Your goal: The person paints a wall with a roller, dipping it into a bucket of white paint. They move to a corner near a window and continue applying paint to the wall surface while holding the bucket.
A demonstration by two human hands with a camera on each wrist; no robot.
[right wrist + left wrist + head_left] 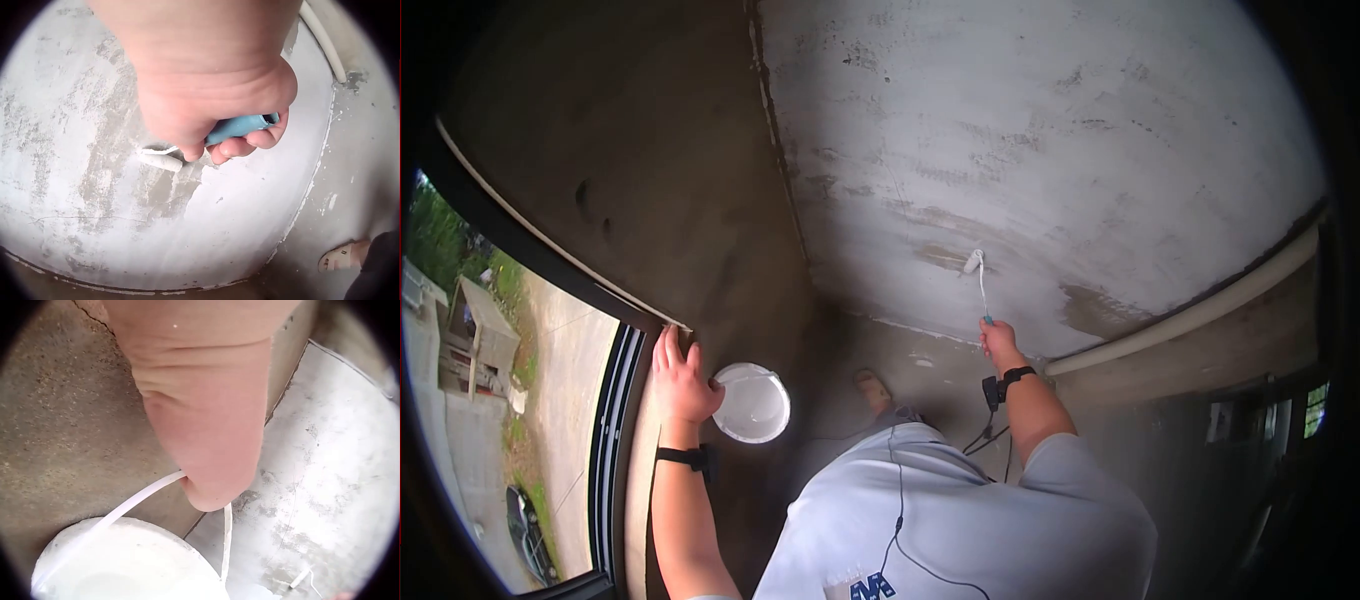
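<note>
Basically, right hand (998,340) is curled round the blue handle of a small paint roller (973,262) whose sleeve sits on the rough, patchy white-coated wall (1050,150); keep strokes even and overlapping over the bare grey streaks. Left hand (680,375) lies flat-fingered on the window edge with the thin handle of the round white paint bucket (752,402) hooked under it, coarse unpainted render beside it.

I am standing in a corner where two walls meet. My right hand (998,340), at centre frame, is holding a roller (973,262) against the wall (1050,150) filling the upper right. My left hand (680,375), lower left, is resting beside the window frame (615,400), the bucket (752,403) hanging just right of it.
</note>
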